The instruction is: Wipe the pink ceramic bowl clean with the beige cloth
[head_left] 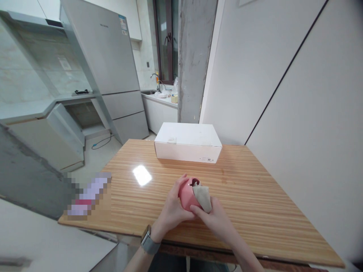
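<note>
Head view: two bare hands work together over a wood-grain table (pixel 255 196), close to its near edge. Left hand (pixel 173 207) is curled around the left side of a pink container (pixel 185 196), gripping it; a grey watch (pixel 150 241) sits on that wrist. Right hand (pixel 211 215) grips a grey cloth (pixel 203 198), pinched between thumb and fingers and pressed against the container's right side. Upper part of the cloth lies at the rim, beside the dark opening; how far it goes inside, cannot tell. Container is tilted and held between both hands; whether its base touches the table is hidden.

Beyond the hands, well apart from them, a white box (pixel 187 141) lies flat near the far edge of the table. Pixelated item (pixel 90 194) at the table's left end: cannot be identified. Background, left: grey refrigerator (pixel 119 56); to its right, a counter with a curved faucet (pixel 157 81) over a sink (pixel 149 92). White wall (pixel 297 113) stands along the right side.
</note>
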